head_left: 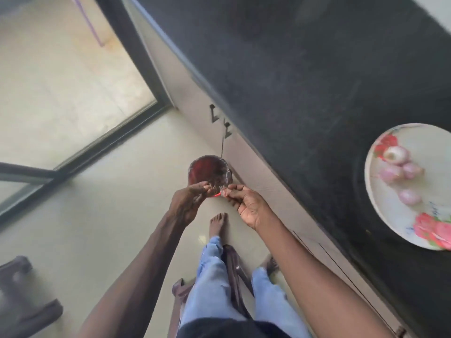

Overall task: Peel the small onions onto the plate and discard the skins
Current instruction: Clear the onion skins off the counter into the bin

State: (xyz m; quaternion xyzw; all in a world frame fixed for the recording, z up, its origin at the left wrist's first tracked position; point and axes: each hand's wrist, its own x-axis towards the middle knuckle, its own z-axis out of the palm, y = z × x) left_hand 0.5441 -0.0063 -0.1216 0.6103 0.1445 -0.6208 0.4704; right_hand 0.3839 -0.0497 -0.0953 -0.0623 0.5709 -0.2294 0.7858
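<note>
Just beyond the fingertips of both hands, low on the pale floor [102,215], stands a small bin [210,173] with a dark red inside and a crinkled clear liner, close against the base of the cupboard front. The left hand [189,203] and the right hand [249,207] are held out together above its near rim. The fingers of the left hand are curled, thumb and forefinger pinched at the liner's edge. The fingers of the right hand pinch a small scrap of pinkish onion skin [223,192], right beside the left fingertips and over the bin's rim. Well off to the right of the hands, up on the dark worktop [305,69], sits a white plate [390,215] with red flowers printed on it. Four small peeled onions [400,172] lie on it, pale pink, three bunched together and one a little apart. Below the hands are the person's legs in light blue jeans and bare feet.
</note>
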